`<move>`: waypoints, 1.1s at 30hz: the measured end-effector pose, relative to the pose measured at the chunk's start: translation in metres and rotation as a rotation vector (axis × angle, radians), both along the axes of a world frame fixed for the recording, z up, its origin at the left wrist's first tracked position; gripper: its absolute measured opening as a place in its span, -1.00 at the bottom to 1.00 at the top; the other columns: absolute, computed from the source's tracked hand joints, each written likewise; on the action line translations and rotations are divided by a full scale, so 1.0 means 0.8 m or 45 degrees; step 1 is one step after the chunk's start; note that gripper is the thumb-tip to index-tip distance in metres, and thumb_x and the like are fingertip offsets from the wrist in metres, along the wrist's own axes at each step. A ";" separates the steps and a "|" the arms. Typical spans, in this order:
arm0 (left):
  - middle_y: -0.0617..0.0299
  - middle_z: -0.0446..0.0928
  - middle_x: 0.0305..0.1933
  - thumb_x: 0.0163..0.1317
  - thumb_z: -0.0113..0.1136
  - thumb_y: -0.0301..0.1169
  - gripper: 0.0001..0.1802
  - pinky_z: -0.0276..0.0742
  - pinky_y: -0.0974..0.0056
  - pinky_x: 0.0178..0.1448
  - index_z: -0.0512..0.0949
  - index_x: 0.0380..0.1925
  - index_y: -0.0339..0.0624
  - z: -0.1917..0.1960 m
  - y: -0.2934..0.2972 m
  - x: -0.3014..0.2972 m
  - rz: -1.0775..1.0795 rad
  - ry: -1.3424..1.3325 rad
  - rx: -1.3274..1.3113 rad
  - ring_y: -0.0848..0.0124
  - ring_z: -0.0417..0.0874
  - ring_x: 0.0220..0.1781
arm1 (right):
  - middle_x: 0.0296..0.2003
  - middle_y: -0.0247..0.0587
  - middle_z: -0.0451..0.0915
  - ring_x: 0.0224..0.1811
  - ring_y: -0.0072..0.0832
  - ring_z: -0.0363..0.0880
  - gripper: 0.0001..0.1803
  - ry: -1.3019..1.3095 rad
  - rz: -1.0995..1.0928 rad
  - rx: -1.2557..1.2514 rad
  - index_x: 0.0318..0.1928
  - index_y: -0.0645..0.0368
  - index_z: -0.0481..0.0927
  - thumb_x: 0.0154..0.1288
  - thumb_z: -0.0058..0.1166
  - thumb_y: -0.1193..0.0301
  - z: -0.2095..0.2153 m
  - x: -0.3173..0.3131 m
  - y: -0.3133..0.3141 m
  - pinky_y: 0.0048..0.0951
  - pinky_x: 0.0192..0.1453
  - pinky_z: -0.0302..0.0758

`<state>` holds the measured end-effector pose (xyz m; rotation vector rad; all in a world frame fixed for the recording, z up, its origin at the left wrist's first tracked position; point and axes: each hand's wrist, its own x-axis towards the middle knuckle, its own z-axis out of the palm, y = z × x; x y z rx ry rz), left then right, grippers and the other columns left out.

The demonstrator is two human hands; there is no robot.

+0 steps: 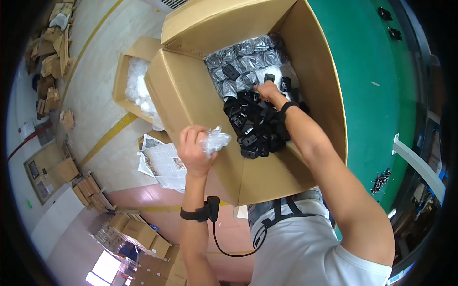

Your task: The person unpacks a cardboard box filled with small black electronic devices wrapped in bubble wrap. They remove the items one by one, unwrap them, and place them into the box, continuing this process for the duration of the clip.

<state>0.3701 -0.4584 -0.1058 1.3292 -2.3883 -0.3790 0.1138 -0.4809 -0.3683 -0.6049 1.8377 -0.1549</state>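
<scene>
A crumpled clear plastic bag (218,141) is bunched in my left hand (193,148), which is closed on it just outside the near-left wall of a big cardboard box (183,90). My right hand (269,90) reaches down inside the box, fingers bent around a small black plastic part (269,77); the fingertips are partly hidden. Below that hand lies a heap of loose black parts (250,117). Toward the far side, rows of parts wrapped in clear plastic (245,59) line the box, with one loose black part (231,72) on top of them.
Left of the box stands a smaller carton (120,83) filled with clear plastic wrap (138,88). Newspaper sheets (164,164) lie nearer me. At right is a green surface (362,95) with a few small black items (384,14). A cable (224,251) hangs from my left wrist.
</scene>
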 end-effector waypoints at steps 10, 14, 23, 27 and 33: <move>0.13 0.50 -0.25 -0.26 0.32 -0.44 -0.77 0.46 0.08 -0.05 0.54 -0.51 -0.21 -0.018 -0.005 -0.017 0.045 -0.009 -0.116 0.02 0.50 -0.13 | -0.28 -0.10 0.70 -0.22 -0.32 0.66 -0.57 -0.096 -0.506 -0.381 -0.33 0.24 0.71 0.22 0.14 0.06 -0.052 0.032 0.021 -0.31 -0.18 0.55; 0.14 0.50 -0.24 -0.24 0.31 -0.45 -0.79 0.46 0.08 -0.05 0.54 -0.51 -0.20 -0.020 0.001 -0.004 0.099 -0.013 -0.107 0.04 0.49 -0.13 | -0.30 -0.28 0.63 -0.20 -0.49 0.63 -0.84 -1.328 -1.798 -0.765 -0.39 0.14 0.53 0.32 0.04 0.36 -0.012 0.007 0.016 -0.60 -0.25 0.48; 0.15 0.49 -0.30 -0.24 0.31 -0.44 -0.79 0.45 0.09 -0.05 0.54 -0.52 -0.19 -0.017 -0.003 -0.013 0.068 0.011 -0.101 0.05 0.49 -0.13 | -0.09 0.08 0.64 -0.11 -0.10 0.67 -0.57 0.243 0.461 -0.241 -0.14 0.23 0.66 0.18 0.12 0.13 -0.011 0.068 -0.035 -0.20 0.04 0.58; 0.15 0.49 -0.29 -0.23 0.31 -0.43 -0.79 0.45 0.09 -0.05 0.54 -0.52 -0.19 -0.022 0.001 -0.008 0.089 0.009 -0.106 0.05 0.49 -0.15 | -0.12 0.11 0.64 -0.04 -0.06 0.63 -0.62 0.380 0.667 -0.238 -0.15 0.26 0.66 0.18 0.07 0.21 0.002 0.091 -0.034 -0.17 0.05 0.57; 0.15 0.49 -0.29 -0.23 0.30 -0.44 -0.79 0.45 0.10 -0.07 0.53 -0.50 -0.20 -0.021 -0.005 -0.014 0.052 0.076 -0.098 0.05 0.49 -0.15 | -0.41 -0.20 0.66 -0.37 -0.37 0.62 -0.80 -0.618 -0.738 -0.549 -0.40 0.26 0.60 0.18 0.00 0.38 -0.039 0.026 -0.007 -0.32 -0.32 0.56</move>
